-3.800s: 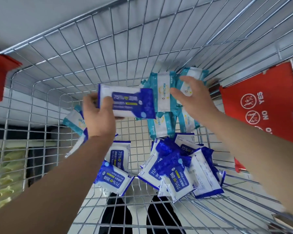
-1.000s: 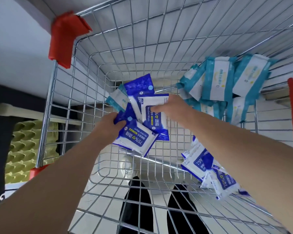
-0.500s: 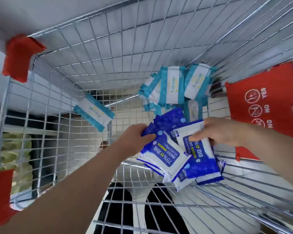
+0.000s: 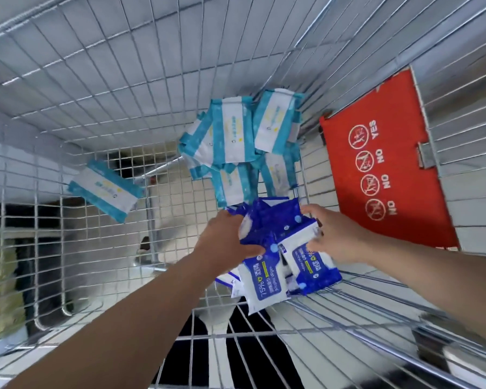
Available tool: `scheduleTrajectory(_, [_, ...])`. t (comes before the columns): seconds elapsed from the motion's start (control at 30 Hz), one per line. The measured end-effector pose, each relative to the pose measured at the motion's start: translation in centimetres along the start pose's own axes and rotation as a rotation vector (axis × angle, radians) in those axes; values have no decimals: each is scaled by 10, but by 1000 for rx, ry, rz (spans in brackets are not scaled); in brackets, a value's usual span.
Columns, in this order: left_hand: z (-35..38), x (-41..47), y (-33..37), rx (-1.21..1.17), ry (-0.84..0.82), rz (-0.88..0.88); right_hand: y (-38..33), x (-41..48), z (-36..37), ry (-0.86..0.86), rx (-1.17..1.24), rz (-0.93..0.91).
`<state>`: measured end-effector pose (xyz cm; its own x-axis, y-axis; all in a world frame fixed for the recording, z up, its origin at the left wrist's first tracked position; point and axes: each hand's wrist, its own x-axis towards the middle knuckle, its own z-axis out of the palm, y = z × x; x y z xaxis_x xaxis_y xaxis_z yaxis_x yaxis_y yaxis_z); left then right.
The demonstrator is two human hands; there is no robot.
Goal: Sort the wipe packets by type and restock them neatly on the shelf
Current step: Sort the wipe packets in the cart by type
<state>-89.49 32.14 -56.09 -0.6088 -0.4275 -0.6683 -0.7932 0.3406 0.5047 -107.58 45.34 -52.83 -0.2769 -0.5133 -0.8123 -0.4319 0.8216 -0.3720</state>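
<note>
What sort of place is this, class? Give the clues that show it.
Probably a shop: a wire shopping trolley, its red flap bearing YES and NO safety signs, with dark blue wipe packets and teal wipe packets heaped inside.

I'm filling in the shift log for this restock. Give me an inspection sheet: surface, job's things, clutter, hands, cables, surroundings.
Surface: wire cart, packets on its mesh floor.
Job's things: dark blue packets bunched between the hands; teal packets piled at the far side; lone teal packet apart, left.
Clutter: nothing seen.
Hands: left hand and right hand both grip the blue bunch.
Cables: nothing seen.
Surroundings: red flap with YES/NO signs on the right wall; no shelf in view.
</note>
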Motion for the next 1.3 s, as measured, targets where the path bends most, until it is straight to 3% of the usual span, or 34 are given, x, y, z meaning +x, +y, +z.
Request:
scheduleTrajectory(0.13, [11,5,8,123,27,-59,13,5,5,31,-160,-46])
scheduleTrajectory(0.27, [9,8,16,153,104,-56,6,6,2,175,-206,-179])
scheduleTrajectory(0.37, [3,9,8,130,67,4,0,11,0,126,-271,-265])
scheduleTrajectory(0.47, [3,7,2,183,-37,70,0,15,1,81,-388,-208])
scheduleTrajectory(0.6, [2,7,2,247,-48,107,-9,16,-3,24,-568,-148])
scheduleTrajectory(0.77, [-34,9,-12,72,134,75,-61,21,-18,212,-538,-270])
scheduleTrajectory(0.9, [-79,4,-51,129,304,7,-120,36,-1,327,-525,-389])
scheduleTrajectory(1.03, [-120,-1,-102,201,389,-81,-179,62,33,328,-475,-469])
scheduleTrajectory(1.3, [-157,24,-205,128,334,-322,-249,135,109,220,-264,-432])
